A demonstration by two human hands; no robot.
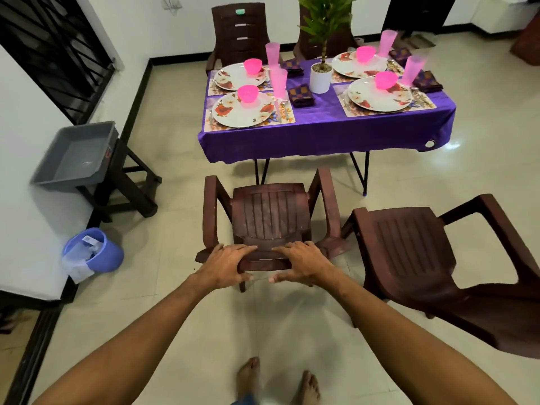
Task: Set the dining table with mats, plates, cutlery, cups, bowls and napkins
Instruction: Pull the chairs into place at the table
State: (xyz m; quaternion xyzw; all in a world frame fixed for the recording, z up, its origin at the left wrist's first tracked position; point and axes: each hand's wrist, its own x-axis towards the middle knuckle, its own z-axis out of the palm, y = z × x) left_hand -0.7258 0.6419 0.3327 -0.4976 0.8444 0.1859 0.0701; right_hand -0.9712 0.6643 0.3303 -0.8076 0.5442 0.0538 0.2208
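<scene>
From where I stand, the person's bare feet are planted on the tiled floor, and both arms reach forward to the dark brown moulded plastic armchair (268, 217). The left hand (225, 264) and the right hand (304, 264) sit side by side on its top rail. Their fingers are wrapped over the far edge and their thumbs are tucked on the near side, so each hand has a firm hold on the chair back.

The chair faces the table squarely but stands well short of it. A second brown plastic armchair (409, 244) sits askew just to its right.

The setting itself looks finished, so the job now seems to be seating. To do that well, lift the chair slightly rather than drag it. Keep it square and slide it straight in under the near left place. Stop before the arms catch the hanging hem of the purple-clothed folding table (321, 133), because a tug on that cloth could upset everything on it.

On the table are four floral place mats (287, 115). Each carries a white flowered plate (242, 112) with a pink plastic bowl (248, 94) on top and cutlery (283, 108) beside it. Tall pink tumblers (279, 80) and checked purple napkins (302, 96) stand near the centre, around a green plant in a white pot (320, 77).
</scene>
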